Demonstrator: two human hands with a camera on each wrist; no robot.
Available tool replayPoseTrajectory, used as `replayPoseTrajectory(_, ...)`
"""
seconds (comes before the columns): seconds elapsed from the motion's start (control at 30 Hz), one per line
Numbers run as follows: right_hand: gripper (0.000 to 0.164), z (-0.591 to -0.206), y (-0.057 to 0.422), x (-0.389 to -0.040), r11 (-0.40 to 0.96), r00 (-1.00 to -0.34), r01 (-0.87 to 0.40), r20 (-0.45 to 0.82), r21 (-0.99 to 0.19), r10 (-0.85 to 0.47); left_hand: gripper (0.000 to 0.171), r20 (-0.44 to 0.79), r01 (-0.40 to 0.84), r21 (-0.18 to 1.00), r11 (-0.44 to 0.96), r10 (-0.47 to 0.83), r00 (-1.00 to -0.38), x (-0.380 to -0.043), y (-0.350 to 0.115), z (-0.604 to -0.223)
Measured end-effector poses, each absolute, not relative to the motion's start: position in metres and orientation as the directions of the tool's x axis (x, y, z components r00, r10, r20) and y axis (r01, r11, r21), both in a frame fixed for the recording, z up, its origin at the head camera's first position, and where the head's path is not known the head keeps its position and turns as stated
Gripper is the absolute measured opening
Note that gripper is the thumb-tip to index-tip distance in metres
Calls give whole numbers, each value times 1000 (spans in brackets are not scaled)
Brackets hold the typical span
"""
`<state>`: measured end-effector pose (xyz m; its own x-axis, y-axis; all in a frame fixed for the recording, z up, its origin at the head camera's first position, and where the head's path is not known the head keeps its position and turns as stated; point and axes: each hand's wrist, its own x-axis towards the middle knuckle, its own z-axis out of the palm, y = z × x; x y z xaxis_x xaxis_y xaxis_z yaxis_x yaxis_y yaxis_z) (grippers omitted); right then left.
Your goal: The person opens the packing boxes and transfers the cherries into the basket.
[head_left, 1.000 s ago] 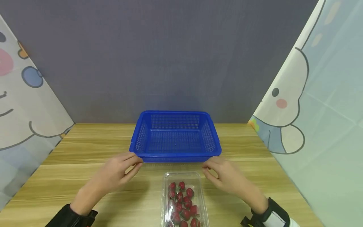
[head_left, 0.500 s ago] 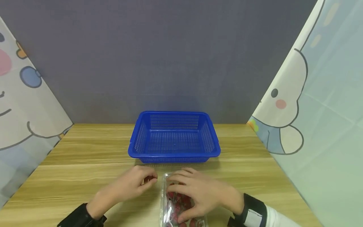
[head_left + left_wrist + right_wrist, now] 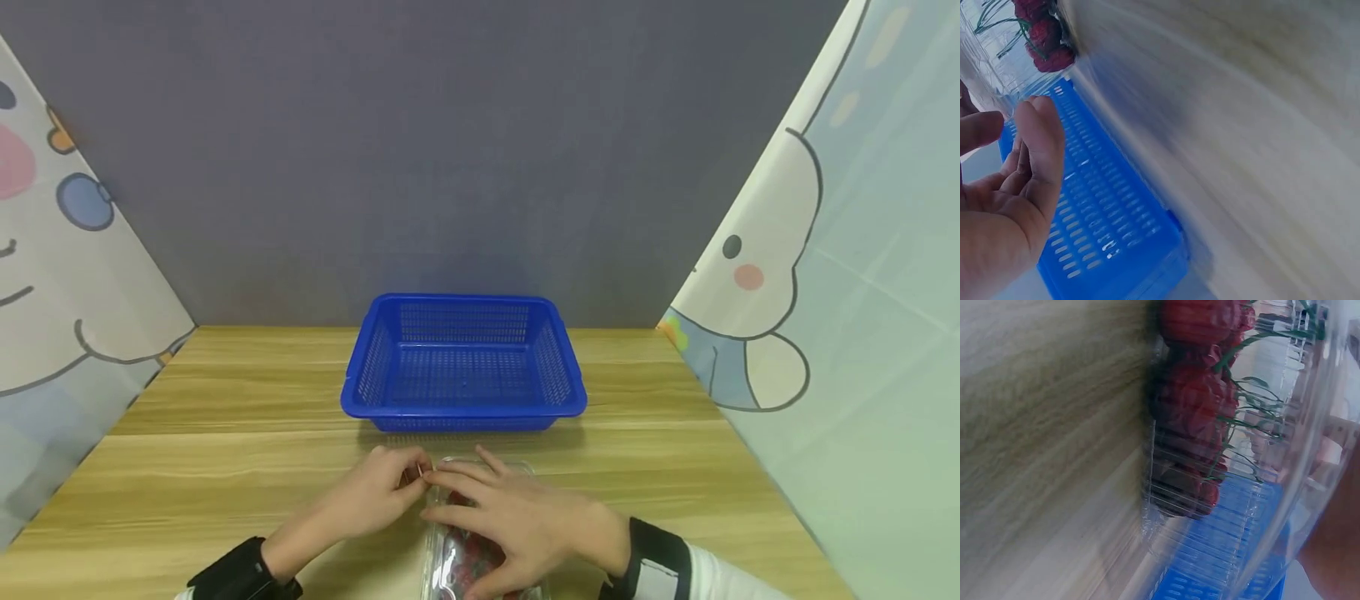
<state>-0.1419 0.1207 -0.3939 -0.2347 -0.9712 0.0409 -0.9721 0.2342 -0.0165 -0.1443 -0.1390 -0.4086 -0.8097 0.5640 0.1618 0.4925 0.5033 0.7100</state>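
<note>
Plastic box (image 3: 452, 567) beneath right grip (image 3: 517, 521) (fingers (image 3: 457, 517) wide apart)

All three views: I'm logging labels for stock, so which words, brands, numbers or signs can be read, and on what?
No readable text anywhere.
Clear box: no label visible; partly covered.
Blue basket: none visible.
Right wrist strap: pale patch, too small to read.
Wall sheet on the right: cartoon drawing, no lettering.
</note>
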Motion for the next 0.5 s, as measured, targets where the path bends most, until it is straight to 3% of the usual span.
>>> replayPoseTrajectory(0.23, 82, -397, 121, -144, 219, -220, -975, 59, -36, -974, 12, 25, 365, 778, 512, 555, -832, -142, -139, -410)
replayPoseTrajectory(0.5, 79, -401, 123, -146, 214, -222, -973, 80, -89, -972, 12, -145, 48, 952, 302, 583, -799, -141, -138, -417)
